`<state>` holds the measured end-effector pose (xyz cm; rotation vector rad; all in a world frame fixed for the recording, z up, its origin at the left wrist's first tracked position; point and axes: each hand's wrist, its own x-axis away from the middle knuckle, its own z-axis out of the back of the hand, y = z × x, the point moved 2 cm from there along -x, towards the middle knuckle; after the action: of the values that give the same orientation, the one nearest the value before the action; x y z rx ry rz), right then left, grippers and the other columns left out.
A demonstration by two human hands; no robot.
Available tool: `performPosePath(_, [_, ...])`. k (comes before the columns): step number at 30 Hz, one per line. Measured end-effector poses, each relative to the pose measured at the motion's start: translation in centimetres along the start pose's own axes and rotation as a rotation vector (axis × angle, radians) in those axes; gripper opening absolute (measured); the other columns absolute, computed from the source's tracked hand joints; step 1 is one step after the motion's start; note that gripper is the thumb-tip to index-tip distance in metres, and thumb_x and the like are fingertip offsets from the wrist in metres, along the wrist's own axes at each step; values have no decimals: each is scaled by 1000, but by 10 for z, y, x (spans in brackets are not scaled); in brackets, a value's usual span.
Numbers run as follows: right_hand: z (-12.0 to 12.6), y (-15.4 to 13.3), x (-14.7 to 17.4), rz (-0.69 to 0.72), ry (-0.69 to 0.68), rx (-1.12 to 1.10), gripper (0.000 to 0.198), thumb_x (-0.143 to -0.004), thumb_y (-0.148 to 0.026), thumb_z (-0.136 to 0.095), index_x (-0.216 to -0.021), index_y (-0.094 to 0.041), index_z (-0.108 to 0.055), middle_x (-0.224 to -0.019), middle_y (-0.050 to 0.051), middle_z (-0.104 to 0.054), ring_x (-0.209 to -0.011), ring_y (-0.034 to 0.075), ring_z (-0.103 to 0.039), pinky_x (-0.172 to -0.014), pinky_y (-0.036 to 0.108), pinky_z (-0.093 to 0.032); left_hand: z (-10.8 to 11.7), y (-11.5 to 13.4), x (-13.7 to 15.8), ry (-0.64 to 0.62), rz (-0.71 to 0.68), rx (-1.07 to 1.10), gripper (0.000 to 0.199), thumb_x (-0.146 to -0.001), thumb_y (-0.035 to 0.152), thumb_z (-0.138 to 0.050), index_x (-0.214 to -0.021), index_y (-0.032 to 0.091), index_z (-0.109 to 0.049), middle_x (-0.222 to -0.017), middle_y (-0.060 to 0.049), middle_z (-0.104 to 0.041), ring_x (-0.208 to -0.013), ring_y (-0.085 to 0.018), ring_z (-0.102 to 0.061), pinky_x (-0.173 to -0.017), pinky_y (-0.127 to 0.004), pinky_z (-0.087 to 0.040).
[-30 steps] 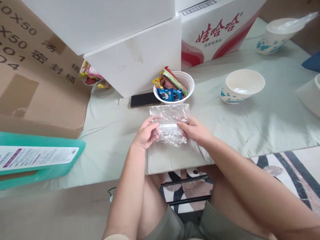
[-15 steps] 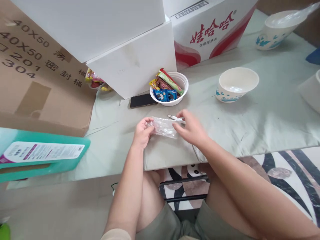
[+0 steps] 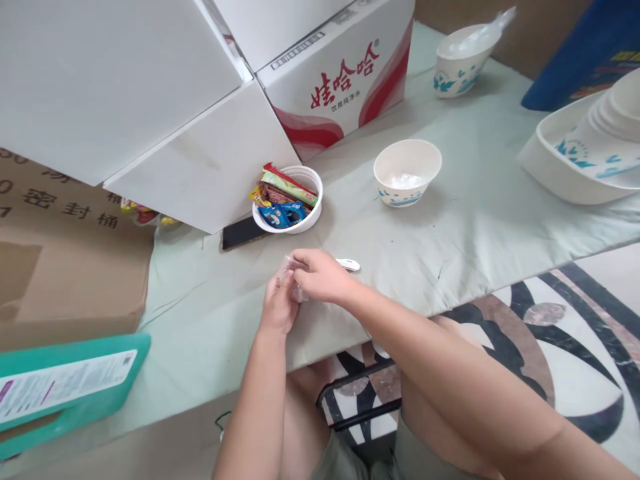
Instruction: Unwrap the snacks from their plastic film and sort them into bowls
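Observation:
My left hand (image 3: 280, 301) is closed on a crumpled clear plastic bag (image 3: 302, 293) above the table's near edge. My right hand (image 3: 320, 275) meets it there, its fingers also closed on the bag, most of which the two hands cover. Just beyond the right hand a white pen-like tool (image 3: 349, 265) lies on the cloth, partly hidden by that hand. Farther back stands a white bowl (image 3: 317, 217) of wrapped snacks (image 3: 287, 200), with a black phone (image 3: 242, 233) beside it.
A paper bowl (image 3: 407, 163) with clear plastic inside stands right of centre. Another paper bowl (image 3: 457, 70) is behind it. Stacked bowls sit in a white tray (image 3: 545, 157) at right. White cartons (image 3: 210, 160), a brown box (image 3: 75, 267) and a green jug (image 3: 115, 383) border the left.
My right hand has let go of the white tool, now on the table, and moved left to the bag. The bag is bunched up between both hands. The view has shifted right.

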<state>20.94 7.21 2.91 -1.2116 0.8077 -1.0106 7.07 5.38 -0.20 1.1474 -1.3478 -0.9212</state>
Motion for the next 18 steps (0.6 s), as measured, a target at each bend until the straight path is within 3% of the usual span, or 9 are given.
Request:
performPosePath(3, [7, 1, -1, -25, 69, 27, 30, -81, -9, -48, -99, -20, -69, -103, 4, -74, -96, 19, -66, -82, 28, -46, -7, -1, -4, 15, 56, 15, 46, -56, 45, -92, -85, 15, -72, -73, -2, -71, -61, -13, -64, -56, -23, -50])
performPosePath(6, [16, 1, -1, -37, 150, 164, 33, -87, -13, -47, -111, -19, -69, -119, 10, -70, -110, 24, -64, -92, 34, -46, -5, -2, -6, 41, 31, -102, 28, -64, 38, -86, -77, 19, -70, -68, 0, -66, -57, -13, -61, -53, -24, -49])
performPosePath(9, [24, 3, 1, -107, 214, 195, 35, -90, -19, -45, -119, -20, -65, -124, 10, -67, -110, 25, -64, -88, 36, -48, 3, 1, -11, 176, -109, -252, 20, -71, 36, -78, -77, 21, -67, -70, 0, -65, -58, -13, -59, -52, -25, -48])
performPosePath(12, [26, 3, 2, -199, 212, 184, 34, -92, -26, -45, -121, -22, -63, -123, 9, -68, -104, 25, -65, -81, 35, -48, 3, 24, -19, 379, -334, -385, 21, -74, 34, -76, -82, 22, -62, -73, 4, -61, -60, -11, -55, -56, -23, -45])
performPosePath(15, [26, -1, 3, -160, 194, 235, 32, -92, -29, -45, -117, -22, -64, -121, 9, -69, -102, 25, -66, -82, 37, -47, -28, 67, -30, 438, -599, -586, 21, -76, 29, -73, -76, 21, -54, -68, 5, -53, -61, -11, -51, -62, -24, -42])
performPosePath(18, [26, -6, 6, -89, 179, 323, 28, -92, -28, -43, -107, -21, -66, -112, 9, -71, -100, 27, -67, -83, 39, -45, -97, 109, -39, 284, -847, -872, 23, -75, 19, -71, -68, 22, -50, -69, 4, -50, -68, -14, -50, -72, -29, -43])
